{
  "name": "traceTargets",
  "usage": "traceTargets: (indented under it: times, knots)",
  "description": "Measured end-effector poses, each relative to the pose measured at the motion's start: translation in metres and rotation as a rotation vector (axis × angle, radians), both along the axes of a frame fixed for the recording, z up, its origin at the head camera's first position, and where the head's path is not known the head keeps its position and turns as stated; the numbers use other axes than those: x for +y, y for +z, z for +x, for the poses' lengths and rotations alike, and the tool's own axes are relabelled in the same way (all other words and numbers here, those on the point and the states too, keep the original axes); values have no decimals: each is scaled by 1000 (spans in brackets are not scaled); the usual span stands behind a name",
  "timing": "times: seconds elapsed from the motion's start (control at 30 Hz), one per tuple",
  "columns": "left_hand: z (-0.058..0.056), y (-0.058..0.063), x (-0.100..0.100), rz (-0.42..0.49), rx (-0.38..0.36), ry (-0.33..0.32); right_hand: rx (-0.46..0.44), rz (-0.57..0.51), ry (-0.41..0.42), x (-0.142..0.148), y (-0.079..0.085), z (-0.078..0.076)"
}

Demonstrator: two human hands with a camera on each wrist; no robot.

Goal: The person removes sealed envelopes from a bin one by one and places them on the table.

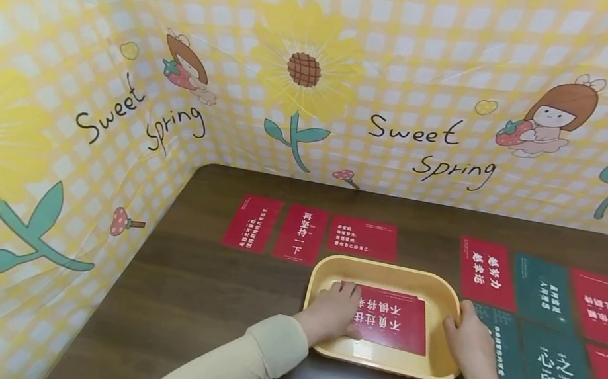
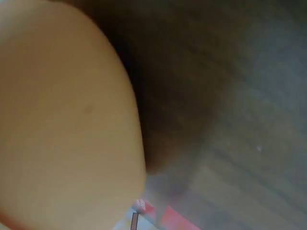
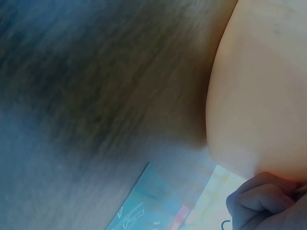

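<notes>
A shallow pale-yellow plastic tray (image 1: 375, 366) sits on the table with a red card (image 1: 398, 326) printed in white characters lying inside it. My left hand (image 1: 328, 314) reaches over the tray's left side and grips the left end of that card, fingers at the far edge and thumb at the near edge. Whether more cards lie beneath it I cannot tell. At the right end of the tray, my right hand (image 1: 474, 345) holds the rim, thumb on the inner side. The right wrist view shows its curled fingers (image 3: 264, 199); in the left wrist view the fingers are hidden.
Three red cards (image 1: 301, 232) lie in a row behind the tray on the brown table (image 1: 151, 311). To the right, red and green cards (image 1: 562, 377) lie in rows, partly beside my right arm. A yellow checked cloth (image 1: 412, 47) hangs behind and at the left.
</notes>
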State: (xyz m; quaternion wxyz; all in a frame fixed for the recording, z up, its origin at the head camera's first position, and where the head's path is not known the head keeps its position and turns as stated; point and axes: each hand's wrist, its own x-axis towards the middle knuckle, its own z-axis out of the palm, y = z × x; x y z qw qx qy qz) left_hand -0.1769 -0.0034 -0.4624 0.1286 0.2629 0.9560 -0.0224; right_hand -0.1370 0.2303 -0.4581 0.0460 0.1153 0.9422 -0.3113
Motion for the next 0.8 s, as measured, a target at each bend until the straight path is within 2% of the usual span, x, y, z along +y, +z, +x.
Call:
traceTargets:
  times: [0.1,0.23,0.4,0.47,0.53,0.63,0.7,0.8]
  knots:
    - [0,-5,-3,-9,77,-28,-5,-1,-2,-1,-1,-1]
    - [-2,-5,-4,21,84,-23,-7,-4,-8,-1,-1,-1]
    - [-5,-3,-3,84,82,30,-6,-8,-9,-2,-1,-2]
    - [-8,-1,-3,150,62,60,-7,-5,-10,-2,-1,-2]
    - [-12,1,-3,258,13,94,-9,-1,-11,-2,-1,-2]
    - [-16,6,-4,440,-99,141,-17,-2,-11,-2,0,-2]
    - [-19,9,-5,527,-147,145,-19,-5,-11,-2,0,-2]
    - [-22,13,-7,587,-160,112,-25,-13,-13,-2,0,-2]
